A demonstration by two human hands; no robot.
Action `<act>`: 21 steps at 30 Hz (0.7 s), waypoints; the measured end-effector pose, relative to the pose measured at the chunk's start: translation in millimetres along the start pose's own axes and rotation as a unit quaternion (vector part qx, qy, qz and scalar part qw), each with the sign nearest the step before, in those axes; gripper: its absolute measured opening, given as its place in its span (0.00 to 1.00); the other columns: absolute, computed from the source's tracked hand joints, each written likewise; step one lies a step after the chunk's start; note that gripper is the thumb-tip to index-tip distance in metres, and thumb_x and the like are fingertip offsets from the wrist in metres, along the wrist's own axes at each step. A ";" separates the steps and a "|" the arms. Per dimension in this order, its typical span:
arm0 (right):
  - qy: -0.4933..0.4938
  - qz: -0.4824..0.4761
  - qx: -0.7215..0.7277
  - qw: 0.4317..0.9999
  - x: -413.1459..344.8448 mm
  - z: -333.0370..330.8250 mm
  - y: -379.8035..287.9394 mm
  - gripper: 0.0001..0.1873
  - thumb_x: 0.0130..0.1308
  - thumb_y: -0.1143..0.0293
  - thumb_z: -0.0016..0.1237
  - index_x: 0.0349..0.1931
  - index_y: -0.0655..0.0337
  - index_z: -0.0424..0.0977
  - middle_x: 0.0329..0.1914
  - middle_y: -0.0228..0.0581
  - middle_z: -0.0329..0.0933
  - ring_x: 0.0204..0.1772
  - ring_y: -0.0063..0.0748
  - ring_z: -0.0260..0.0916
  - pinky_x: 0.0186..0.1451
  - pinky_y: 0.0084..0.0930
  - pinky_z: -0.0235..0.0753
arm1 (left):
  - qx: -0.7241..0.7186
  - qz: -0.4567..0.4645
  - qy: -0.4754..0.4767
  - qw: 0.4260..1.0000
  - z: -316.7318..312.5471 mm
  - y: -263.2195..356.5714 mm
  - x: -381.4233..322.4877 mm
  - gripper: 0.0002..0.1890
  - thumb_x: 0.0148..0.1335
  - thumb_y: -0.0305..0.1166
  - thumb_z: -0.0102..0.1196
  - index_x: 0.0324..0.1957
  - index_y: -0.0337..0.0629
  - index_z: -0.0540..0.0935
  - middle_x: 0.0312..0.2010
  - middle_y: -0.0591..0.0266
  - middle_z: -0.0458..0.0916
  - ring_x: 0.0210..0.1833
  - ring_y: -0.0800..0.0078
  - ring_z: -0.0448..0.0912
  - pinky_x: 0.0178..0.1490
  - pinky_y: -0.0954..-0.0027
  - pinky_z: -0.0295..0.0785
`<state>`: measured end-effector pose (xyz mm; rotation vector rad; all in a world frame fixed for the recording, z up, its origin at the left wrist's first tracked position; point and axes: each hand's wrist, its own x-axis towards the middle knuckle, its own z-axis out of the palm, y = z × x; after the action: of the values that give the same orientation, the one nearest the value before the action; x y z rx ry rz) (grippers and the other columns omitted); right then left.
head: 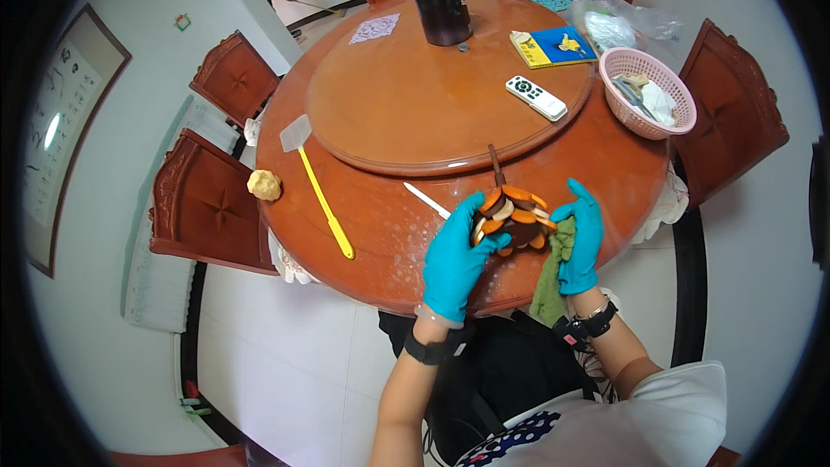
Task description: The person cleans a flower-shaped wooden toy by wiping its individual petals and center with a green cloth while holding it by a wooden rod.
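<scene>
My left hand (454, 263), in a turquoise rubber glove, grips an ornament (512, 214) of overlapping orange, dark brown and cream discs from its left side. A thin brown stem (497, 165) points from the ornament towards the turntable. My right hand (581, 243), gloved alike, pinches a green cloth (554, 272) at the ornament's right edge. The cloth hangs down towards the front edge of the round wooden table (376, 272). Just beyond my left hand lies a slim white pointed tool (425, 198), its near end hidden by the glove. Whitish spots mark the tabletop around it.
A yellow fly swatter (319, 198) and a crumpled yellowish lump (264, 185) lie left. The turntable (402, 104) bears a remote control (537, 98), a book (553, 47) and a black bottle (439, 0). A pink basket (648, 94) stands right. Two other people are beyond.
</scene>
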<state>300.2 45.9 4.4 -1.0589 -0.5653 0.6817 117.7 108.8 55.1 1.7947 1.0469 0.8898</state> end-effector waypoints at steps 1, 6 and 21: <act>0.018 -0.009 -0.001 1.000 1.4 -3.0 -4.3 0.19 0.74 0.64 0.38 0.61 0.60 0.69 0.34 0.39 0.77 0.28 0.16 0.67 0.35 0.14 0.71 | 0.019 0.014 0.004 1.000 0.7 -0.7 -11.0 0.31 0.53 0.23 0.67 0.61 0.37 0.72 0.51 0.56 0.79 0.53 0.72 0.78 0.52 0.71 0.77; 0.066 -0.024 0.056 0.996 32.2 -24.9 -52.4 0.20 0.75 0.60 0.36 0.61 0.59 0.69 0.38 0.39 0.77 0.25 0.15 0.64 0.32 0.15 0.71 | 0.026 0.046 -0.020 0.998 -0.2 9.5 -68.3 0.33 0.52 0.25 0.68 0.62 0.41 0.71 0.55 0.54 0.77 0.55 0.62 0.79 0.57 0.66 0.75; -0.563 -0.130 -0.455 0.678 33.4 48.2 -7.5 0.28 0.65 0.54 0.52 0.64 0.53 0.68 0.73 0.49 0.56 0.73 0.53 0.53 0.73 0.43 0.55 | -0.051 0.111 0.072 0.990 40.8 -39.1 -112.5 0.40 0.48 0.32 0.71 0.65 0.41 0.69 0.55 0.47 0.76 0.53 0.49 0.76 0.55 0.57 0.73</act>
<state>290.0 96.6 33.1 -1.3202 -2.2898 0.7546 97.0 5.2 -13.5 1.8053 0.8836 1.2029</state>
